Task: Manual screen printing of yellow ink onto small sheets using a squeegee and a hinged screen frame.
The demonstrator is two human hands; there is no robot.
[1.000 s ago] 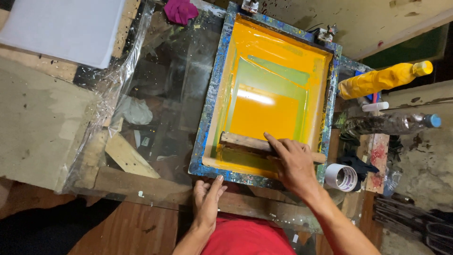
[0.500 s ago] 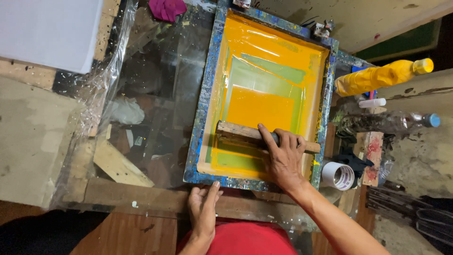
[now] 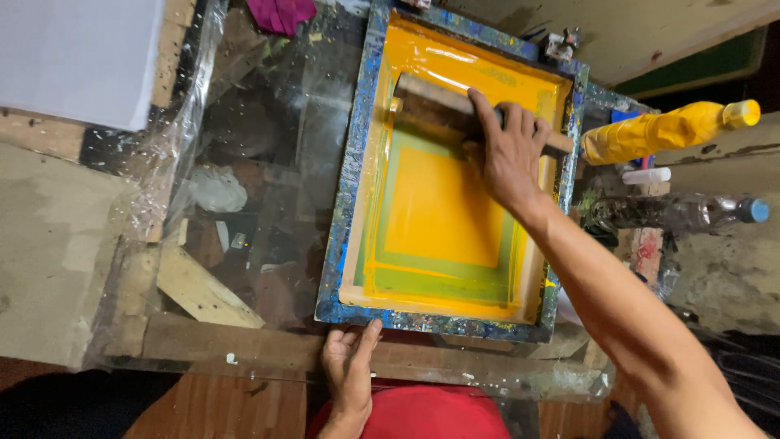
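Nearest, the left hand lies flat with fingers spread, holding nothing, pressing the near edge of a paint-spattered printing frame to steady it on the glass surface. Beyond it, the right hand grips a wooden squeegee at the frame's far end, over yellow ink. Right of that hand lies a yellow bottle.

Illumination is moderate and warm, strongest on the yellow screen beneath the right hand. A soft glare band lies on the wet ink just beyond that hand's fingertips. The glass tabletop beyond the left hand carries pale reflections. The corners nearest the person fall into deep shadow. Focus is adequate centrally; the right forearm shows slight blur.
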